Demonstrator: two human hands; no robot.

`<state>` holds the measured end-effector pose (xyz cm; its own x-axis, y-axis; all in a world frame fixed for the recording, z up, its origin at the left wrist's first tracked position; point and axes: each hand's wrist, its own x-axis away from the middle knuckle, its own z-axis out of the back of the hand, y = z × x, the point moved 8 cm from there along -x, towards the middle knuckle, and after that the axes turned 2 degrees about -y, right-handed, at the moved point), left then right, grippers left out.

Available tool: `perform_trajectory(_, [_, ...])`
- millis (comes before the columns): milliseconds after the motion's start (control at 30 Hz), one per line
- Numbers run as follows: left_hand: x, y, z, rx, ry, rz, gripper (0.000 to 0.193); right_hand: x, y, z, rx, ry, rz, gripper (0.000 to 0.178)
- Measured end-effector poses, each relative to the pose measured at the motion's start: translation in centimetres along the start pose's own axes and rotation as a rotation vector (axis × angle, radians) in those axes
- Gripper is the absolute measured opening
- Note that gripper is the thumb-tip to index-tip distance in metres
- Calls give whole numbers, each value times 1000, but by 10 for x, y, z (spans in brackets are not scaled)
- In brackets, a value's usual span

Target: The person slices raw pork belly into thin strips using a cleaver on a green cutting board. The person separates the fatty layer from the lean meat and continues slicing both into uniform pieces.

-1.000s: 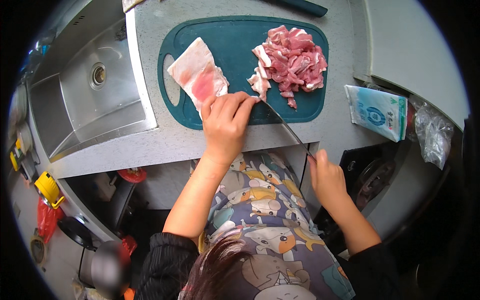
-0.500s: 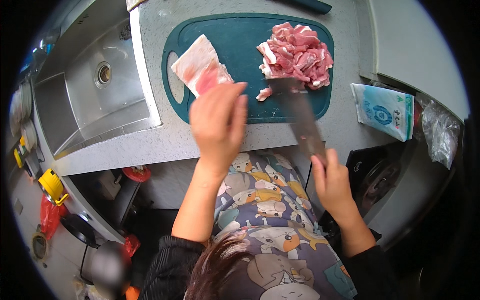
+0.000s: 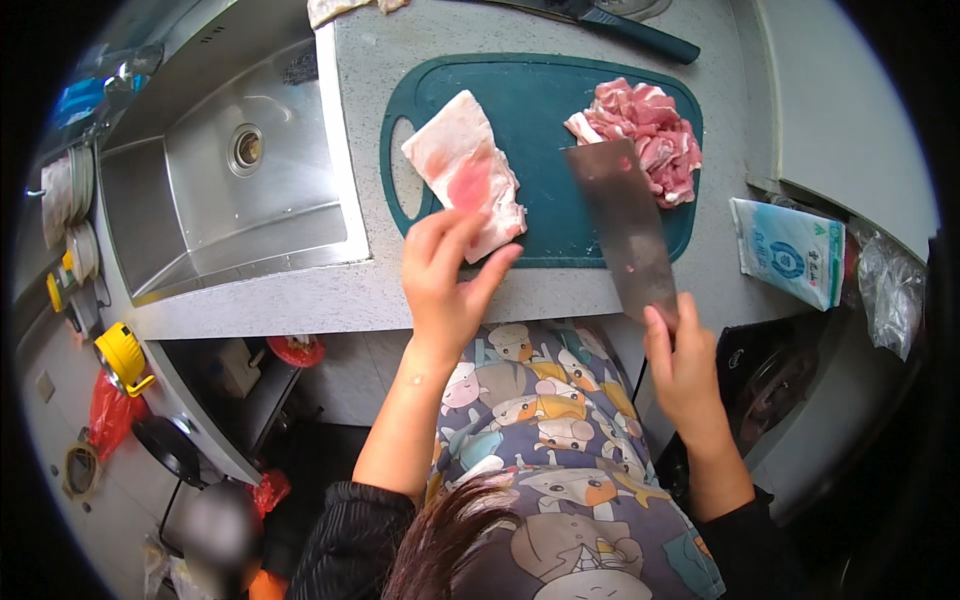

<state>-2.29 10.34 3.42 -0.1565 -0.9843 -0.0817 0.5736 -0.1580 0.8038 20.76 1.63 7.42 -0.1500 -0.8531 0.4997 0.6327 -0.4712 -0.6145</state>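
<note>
My right hand (image 3: 685, 355) grips the handle of a cleaver (image 3: 632, 235), its broad dark blade lying over the right part of a green cutting board (image 3: 545, 150). Beyond the blade's far end is a pile of sliced raw pork (image 3: 655, 130), partly hidden by the blade. A pale slab of raw pork (image 3: 465, 165) with a pink patch lies on the board's left side. At its near edge is my left hand (image 3: 445, 275), fingers and thumb spread; the fingertips overlap the slab, and I cannot tell whether they touch it.
A steel sink (image 3: 190, 220) is set into the counter (image 3: 300, 300) left of the board. Behind the board lies another dark-handled knife (image 3: 640, 35). A blue-and-white packet (image 3: 790, 250) and a clear plastic bag (image 3: 888, 290) are at the right, by a white panel (image 3: 840, 110).
My left hand has drawn back toward me, with its fingers spread, uncovering more of the slab. The cleaver has moved along the pile's near left side, and the small stray piece no longer shows.
</note>
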Motion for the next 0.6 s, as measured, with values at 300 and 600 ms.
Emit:
perform_trajectory(300, [-78,-16,17,-282,-13,-68,53,-23,0,-3,68,87,-8,14])
perform_trajectory(600, [-80,-14,9,-208,-203,101,34,-37,-15,-13,99,121,4,15])
